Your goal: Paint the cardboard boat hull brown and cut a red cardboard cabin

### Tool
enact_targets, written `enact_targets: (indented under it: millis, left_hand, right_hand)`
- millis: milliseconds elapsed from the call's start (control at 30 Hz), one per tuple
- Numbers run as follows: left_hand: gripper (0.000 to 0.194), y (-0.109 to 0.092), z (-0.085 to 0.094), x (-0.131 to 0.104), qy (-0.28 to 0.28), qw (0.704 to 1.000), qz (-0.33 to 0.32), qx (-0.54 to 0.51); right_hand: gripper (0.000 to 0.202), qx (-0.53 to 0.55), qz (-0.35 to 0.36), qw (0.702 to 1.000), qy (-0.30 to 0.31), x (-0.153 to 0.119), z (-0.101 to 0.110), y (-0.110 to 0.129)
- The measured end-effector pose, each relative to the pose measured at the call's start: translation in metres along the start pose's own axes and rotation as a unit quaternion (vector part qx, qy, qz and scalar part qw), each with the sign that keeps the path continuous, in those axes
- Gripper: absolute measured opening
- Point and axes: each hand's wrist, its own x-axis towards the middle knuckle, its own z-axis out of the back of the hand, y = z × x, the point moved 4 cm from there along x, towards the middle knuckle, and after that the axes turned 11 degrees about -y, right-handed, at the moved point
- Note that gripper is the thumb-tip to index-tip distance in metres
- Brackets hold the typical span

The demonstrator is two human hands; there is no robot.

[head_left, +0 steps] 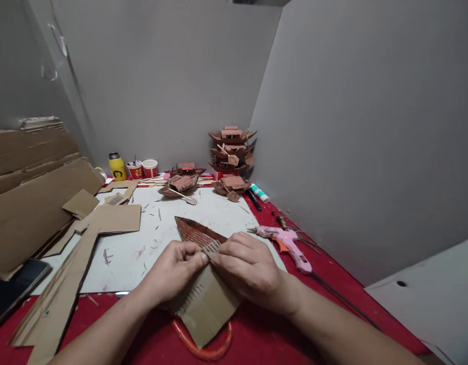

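A piece of corrugated cardboard (209,309) slants toward me, partly peeled so that bare ridges show along its left side. My left hand (178,271) pinches its upper end between thumb and forefinger. Fingers of my right hand (249,266) are closed on the same end from the right. Between them a small ridged bit (211,247) sticks up; whether it is torn from the sheet I cannot tell. Just beyond my hands lies a brown model boat hull (198,230), its near part hidden. An orange-red looped handle (219,353) shows beneath the cardboard.
A pink glue gun (289,243) lies on the red cloth at right. Model boats (232,185) and a stack of boats (234,147) stand behind the white sheet (123,258). Cardboard pieces (120,219), a phone (19,284), paper cups (149,167) and a yellow bottle (117,166) occupy the left.
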Motion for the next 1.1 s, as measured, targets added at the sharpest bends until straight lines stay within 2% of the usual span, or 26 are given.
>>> enact_targets:
  millis: [100,200,333,433,567,700,867,1000,1100]
  left_hand:
    - [0.039,-0.003,0.002,-0.004,0.062,0.997,0.029,-0.018]
    - [0.037,-0.006,0.0,-0.008,0.093,0.995,0.032,-0.024]
    - [0.036,-0.007,-0.005,-0.008,0.062,0.998,-0.007,0.024]
    - [0.029,-0.007,-0.008,-0.007,0.045,0.998,-0.033,0.04]
    - [0.024,-0.007,-0.011,-0.007,0.04,0.997,-0.048,0.05]
    - [0.026,-0.004,-0.009,-0.004,0.019,0.997,-0.043,0.056]
    - [0.032,0.001,0.0,-0.001,0.042,0.999,0.008,0.006]
    - [0.038,0.001,0.001,-0.005,0.098,0.995,0.028,0.007]
    - [0.037,0.001,-0.001,-0.007,0.096,0.995,0.023,0.001]
  right_hand:
    - [0.014,0.008,-0.036,0.999,-0.02,0.003,0.006,-0.005]
    - [0.01,-0.007,-0.078,0.997,-0.005,0.005,0.007,-0.01]
    - [0.011,-0.031,-0.12,0.991,0.048,0.004,0.001,-0.012]
    - [0.014,-0.038,-0.12,0.989,0.073,0.002,-0.003,-0.011]
    - [0.019,-0.05,-0.093,0.991,0.078,0.001,-0.005,-0.009]
    - [0.019,-0.031,-0.041,0.997,0.057,0.0,-0.006,-0.005]
    - [0.013,-0.014,-0.015,1.0,0.019,0.002,0.001,-0.006]
    - [0.012,-0.019,-0.067,0.997,0.018,0.007,0.01,-0.016]
    - [0.011,-0.036,-0.106,0.993,0.045,0.009,0.011,-0.021]
